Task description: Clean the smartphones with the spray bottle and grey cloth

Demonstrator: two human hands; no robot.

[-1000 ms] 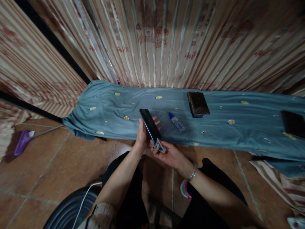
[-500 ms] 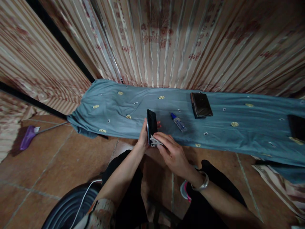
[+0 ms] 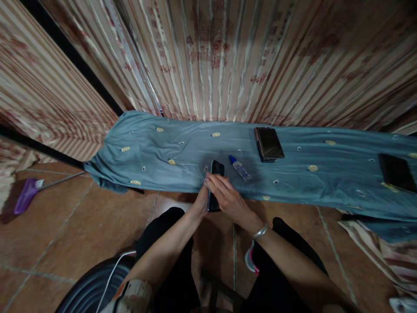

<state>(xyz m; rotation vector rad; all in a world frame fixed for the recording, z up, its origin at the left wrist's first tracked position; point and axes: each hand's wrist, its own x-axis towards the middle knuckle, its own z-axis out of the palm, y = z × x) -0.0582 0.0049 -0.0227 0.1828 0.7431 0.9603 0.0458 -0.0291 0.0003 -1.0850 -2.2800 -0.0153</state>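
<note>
A black phone (image 3: 216,168) is held upright over the near edge of a blue-grey cloth (image 3: 182,152). My left hand (image 3: 202,203) grips the phone from the left and below. My right hand (image 3: 226,198) lies across the phone's face, fingers pressed on it; the small grey wipe seen earlier is hidden under those fingers. A small clear bottle with a blue cap (image 3: 240,168) lies on the cloth just right of the phone.
A stack of dark phones (image 3: 269,143) lies on the cloth further back, another dark device (image 3: 396,172) at the far right. Striped curtains (image 3: 228,56) hang behind. A purple broom head (image 3: 22,196) rests on the tiled floor at left. A white cable (image 3: 112,271) crosses a dark round object near my knees.
The phone has turned from tilted edge-on to facing me. My right hand moved from the phone's lower end up over its face, covering the grey wipe.
</note>
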